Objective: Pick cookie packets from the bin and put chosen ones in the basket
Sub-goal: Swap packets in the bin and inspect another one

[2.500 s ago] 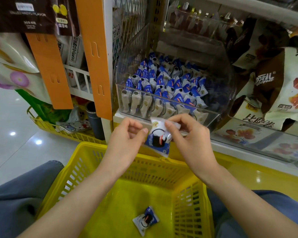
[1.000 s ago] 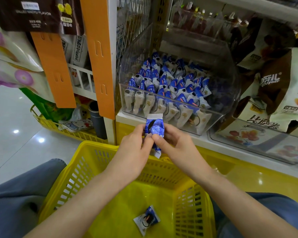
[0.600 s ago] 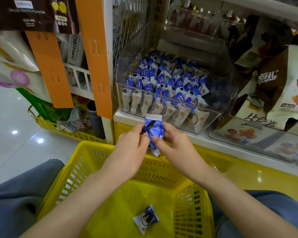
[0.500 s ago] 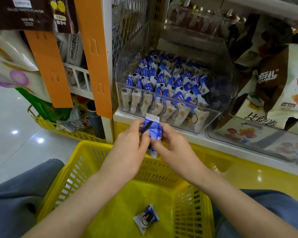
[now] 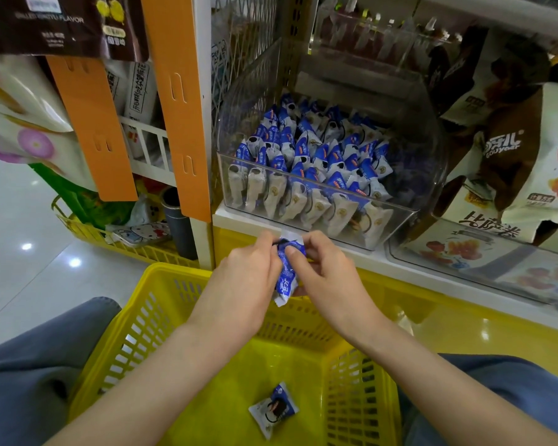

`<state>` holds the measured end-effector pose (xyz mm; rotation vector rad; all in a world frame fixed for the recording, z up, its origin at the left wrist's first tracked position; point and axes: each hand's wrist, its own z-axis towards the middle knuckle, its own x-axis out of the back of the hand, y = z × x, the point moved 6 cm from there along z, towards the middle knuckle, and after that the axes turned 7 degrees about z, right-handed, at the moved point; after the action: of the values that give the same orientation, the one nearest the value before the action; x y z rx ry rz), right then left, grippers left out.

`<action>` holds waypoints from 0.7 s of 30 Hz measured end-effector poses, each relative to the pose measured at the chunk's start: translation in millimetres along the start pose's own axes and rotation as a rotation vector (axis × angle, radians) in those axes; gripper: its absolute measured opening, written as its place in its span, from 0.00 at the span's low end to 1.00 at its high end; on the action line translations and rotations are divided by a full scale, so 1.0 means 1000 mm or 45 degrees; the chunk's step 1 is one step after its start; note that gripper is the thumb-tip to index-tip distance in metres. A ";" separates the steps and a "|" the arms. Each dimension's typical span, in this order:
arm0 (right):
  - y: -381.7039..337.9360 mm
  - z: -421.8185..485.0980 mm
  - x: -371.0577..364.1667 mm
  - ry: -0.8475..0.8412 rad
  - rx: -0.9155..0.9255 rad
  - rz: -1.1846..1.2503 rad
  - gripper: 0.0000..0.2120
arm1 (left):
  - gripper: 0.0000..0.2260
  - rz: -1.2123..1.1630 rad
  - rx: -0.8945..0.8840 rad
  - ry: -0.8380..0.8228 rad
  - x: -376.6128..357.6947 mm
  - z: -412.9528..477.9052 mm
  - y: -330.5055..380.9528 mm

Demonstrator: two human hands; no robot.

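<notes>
A clear plastic bin on the shelf holds several blue-and-white cookie packets. Just in front of it, above the far rim of the yellow basket, my left hand and my right hand both pinch one blue-and-white cookie packet held on edge between the fingertips. One more cookie packet lies flat on the basket floor.
Orange shelf dividers stand to the left of the bin. Large snack bags fill the shelf at the right. A second yellow basket with items sits on the floor at the left. My legs in blue trousers flank the basket.
The held packet was turned from its printed face to its blue back and then on edge. Both hands stayed at the same spot in front of the bin.
</notes>
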<state>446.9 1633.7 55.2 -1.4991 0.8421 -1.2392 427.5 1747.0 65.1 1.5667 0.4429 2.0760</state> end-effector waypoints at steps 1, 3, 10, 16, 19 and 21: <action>0.000 0.000 0.000 -0.012 -0.013 0.045 0.01 | 0.09 -0.048 0.038 0.000 0.000 0.001 -0.002; -0.001 0.000 -0.002 -0.078 -0.029 0.137 0.05 | 0.11 -0.207 0.179 -0.001 0.000 0.006 -0.009; -0.009 -0.004 -0.001 -0.191 0.097 -0.036 0.25 | 0.17 -1.225 0.468 -0.441 -0.015 0.004 -0.005; -0.007 -0.004 -0.004 -0.202 0.116 -0.137 0.39 | 0.12 -1.429 0.701 -0.371 -0.016 0.004 -0.009; -0.005 -0.001 0.000 -0.109 0.100 -0.094 0.34 | 0.12 -1.327 0.701 -0.241 -0.009 0.009 -0.015; -0.005 0.002 0.001 -0.083 0.103 -0.071 0.26 | 0.12 -1.244 0.666 -0.162 -0.004 0.013 -0.017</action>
<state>448.4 1634.8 60.0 -1.4985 0.7036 -1.2443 444.1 1758.7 56.4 1.2970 1.4426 1.1370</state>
